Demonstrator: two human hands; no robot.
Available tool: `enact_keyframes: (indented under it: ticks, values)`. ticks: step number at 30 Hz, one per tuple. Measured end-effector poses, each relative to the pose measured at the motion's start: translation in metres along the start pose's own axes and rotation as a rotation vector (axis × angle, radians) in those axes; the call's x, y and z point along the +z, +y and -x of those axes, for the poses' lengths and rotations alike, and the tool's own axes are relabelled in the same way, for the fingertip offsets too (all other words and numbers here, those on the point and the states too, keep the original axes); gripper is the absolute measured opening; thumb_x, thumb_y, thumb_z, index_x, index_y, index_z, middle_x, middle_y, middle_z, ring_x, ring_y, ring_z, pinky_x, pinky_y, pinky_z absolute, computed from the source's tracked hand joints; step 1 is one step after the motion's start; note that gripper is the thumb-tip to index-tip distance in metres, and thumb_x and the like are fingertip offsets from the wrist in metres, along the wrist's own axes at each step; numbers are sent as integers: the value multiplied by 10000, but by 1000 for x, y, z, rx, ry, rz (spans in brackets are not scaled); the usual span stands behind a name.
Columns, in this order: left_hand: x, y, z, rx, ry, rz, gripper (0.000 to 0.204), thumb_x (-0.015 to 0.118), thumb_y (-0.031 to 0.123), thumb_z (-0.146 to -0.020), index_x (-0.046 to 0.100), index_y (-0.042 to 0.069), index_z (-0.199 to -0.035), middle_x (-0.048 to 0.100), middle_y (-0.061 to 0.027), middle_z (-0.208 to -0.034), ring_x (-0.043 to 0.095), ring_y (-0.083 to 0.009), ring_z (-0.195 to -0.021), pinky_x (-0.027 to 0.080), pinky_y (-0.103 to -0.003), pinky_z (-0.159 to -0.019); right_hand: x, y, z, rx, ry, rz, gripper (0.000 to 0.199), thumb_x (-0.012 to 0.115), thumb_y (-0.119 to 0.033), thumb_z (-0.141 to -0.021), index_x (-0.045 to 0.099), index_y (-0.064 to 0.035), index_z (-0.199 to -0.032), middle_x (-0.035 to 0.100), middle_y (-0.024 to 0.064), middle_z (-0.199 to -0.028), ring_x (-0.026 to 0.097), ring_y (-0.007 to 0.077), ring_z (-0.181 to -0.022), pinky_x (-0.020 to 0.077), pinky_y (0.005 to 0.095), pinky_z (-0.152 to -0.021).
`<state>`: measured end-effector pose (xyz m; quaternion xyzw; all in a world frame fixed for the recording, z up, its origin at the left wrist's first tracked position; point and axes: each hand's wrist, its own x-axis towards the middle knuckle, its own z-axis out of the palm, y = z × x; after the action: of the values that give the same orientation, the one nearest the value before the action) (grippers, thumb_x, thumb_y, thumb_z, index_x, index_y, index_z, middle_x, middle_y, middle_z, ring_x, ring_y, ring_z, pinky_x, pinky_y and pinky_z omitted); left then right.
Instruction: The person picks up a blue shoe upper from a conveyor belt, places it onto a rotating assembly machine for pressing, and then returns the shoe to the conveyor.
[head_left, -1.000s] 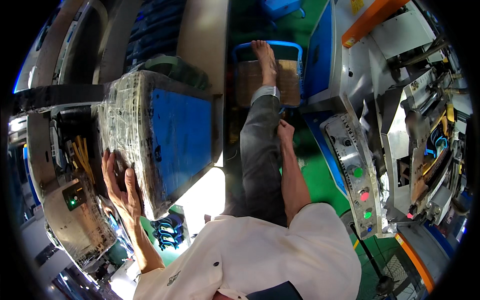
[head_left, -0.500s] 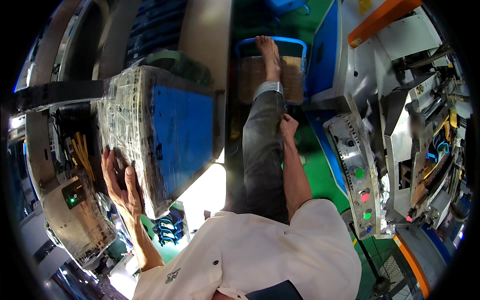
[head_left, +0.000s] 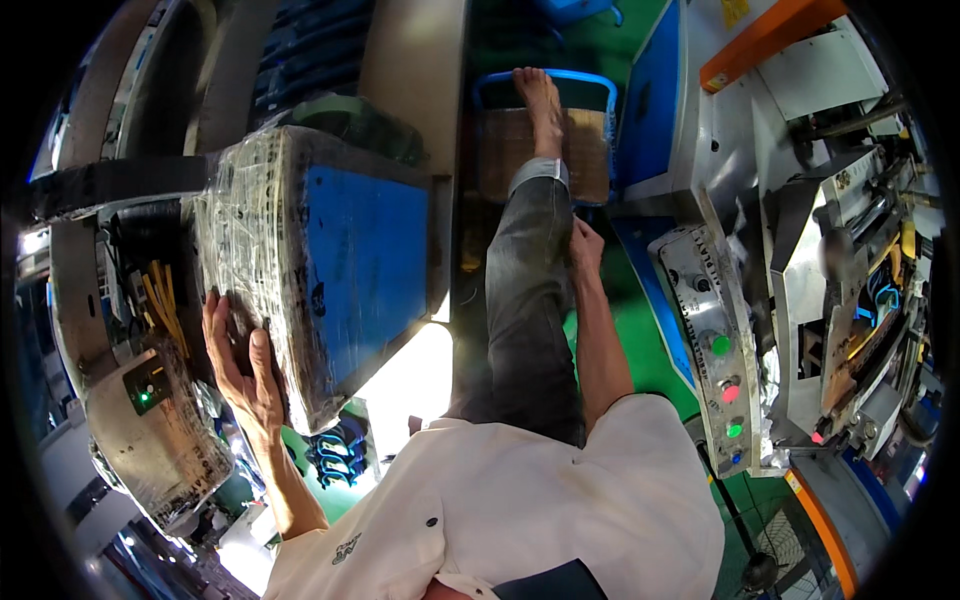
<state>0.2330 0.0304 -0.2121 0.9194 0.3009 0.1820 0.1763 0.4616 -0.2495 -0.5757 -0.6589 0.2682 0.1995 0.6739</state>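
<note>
One left hand (head_left: 240,365) flat against wrapped blue bundle (head_left: 315,270), long axis vertical.

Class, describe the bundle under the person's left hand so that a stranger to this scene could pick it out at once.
Start at the grey-trousered leg stretched up the middle of the view and look to its left. There sits a big blocky bundle wrapped in clear plastic film, with the left hand pressed flat against its lower side. Its broad bright blue face sets it apart from the grey machinery around it.

One wrapped package, left of centre.
A blue block-shaped bundle (head_left: 330,270) in clear, crinkled plastic film; the left hand (head_left: 240,365) presses flat against its wrapped near end.
</note>
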Motion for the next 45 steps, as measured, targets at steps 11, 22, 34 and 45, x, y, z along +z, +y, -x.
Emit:
enact_keyframes:
  ticks: [11, 22, 34, 45]
  values:
    - [3, 1, 0, -3, 17, 86, 553, 574, 341, -952, 453, -12, -1361, 373, -173, -1476, 343, -310, -1374, 290, -414, -1115, -22, 14, 15, -123, -236, 148, 217, 684, -169, -881, 717, 22, -978, 671, 14, -838, 573, 88, -706, 457, 264, -627]
    - [2, 1, -1, -12, 5, 32, 566, 587, 360, -942, 458, 4, -1363, 377, -176, -1474, 339, -315, -1376, 278, -421, -1117, -2, 46, -7, -19, -154, -16, 248, 692, -187, -860, 699, 26, -988, 664, 23, -832, 557, 96, -668, 457, 284, -604]
    - [3, 4, -2, -26, 8, 53, 588, 580, 385, -943, 455, -12, -1359, 367, -174, -1482, 346, -307, -1370, 286, -419, -1111, -15, 63, -63, -296, 162, 242, 202, 693, -159, -846, 721, 30, -910, 660, 26, -785, 559, 104, -686, 448, 293, -615]
    - [2, -1, 1, -28, 5, 17, 570, 564, 371, -954, 446, -3, -1366, 376, -175, -1474, 345, -319, -1370, 283, -430, -1112, -24, 67, -44, -444, -240, 312, 288, 724, -244, -850, 716, 33, -924, 673, 21, -793, 568, 77, -677, 447, 240, -606]
